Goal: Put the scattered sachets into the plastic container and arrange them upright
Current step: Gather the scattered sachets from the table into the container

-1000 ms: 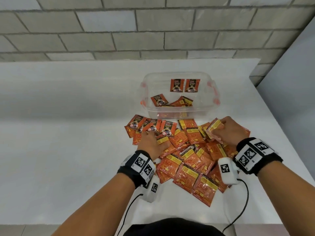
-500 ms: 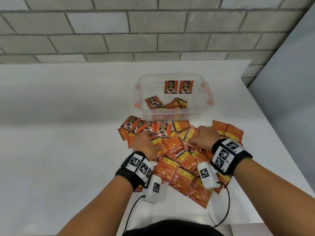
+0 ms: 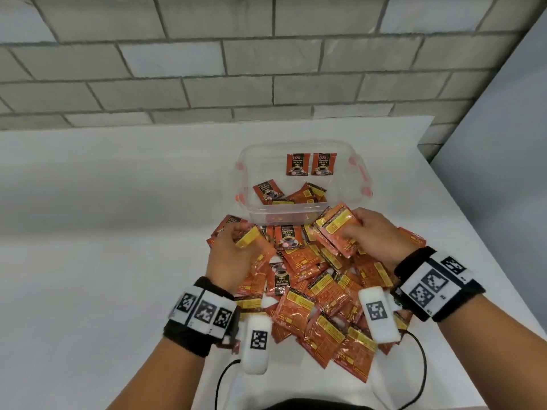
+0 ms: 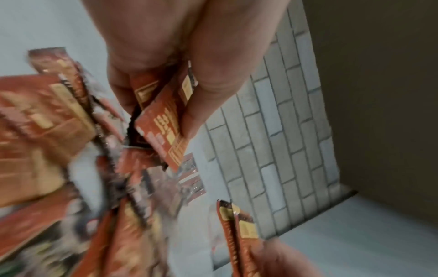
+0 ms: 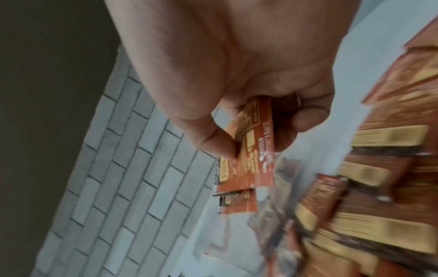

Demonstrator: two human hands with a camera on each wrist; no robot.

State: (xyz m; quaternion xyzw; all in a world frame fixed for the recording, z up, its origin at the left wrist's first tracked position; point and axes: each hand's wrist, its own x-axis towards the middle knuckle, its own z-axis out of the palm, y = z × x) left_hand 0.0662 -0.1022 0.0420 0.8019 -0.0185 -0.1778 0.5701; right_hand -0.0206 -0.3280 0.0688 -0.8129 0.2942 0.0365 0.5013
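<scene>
A heap of orange sachets (image 3: 313,294) lies on the white table in front of a clear plastic container (image 3: 359,176). Two sachets (image 3: 310,164) stand upright against its far wall; a few more lie flat inside. My left hand (image 3: 233,247) pinches a couple of sachets (image 4: 163,120) at the heap's far left. My right hand (image 3: 367,235) grips a small bundle of sachets (image 5: 251,153), lifted just before the container's near wall. Both wrist views are blurred around the held sachets.
The white table (image 3: 103,232) runs wide to the left and meets a grey brick wall (image 3: 236,69) behind the container. A grey panel (image 3: 509,173) stands to the right, past the table's right edge. White sensor pods hang under both wrists.
Both hands have closed on sachets and lifted them off the heap toward the container. The right hand moved forward and right; the heap has been stirred.
</scene>
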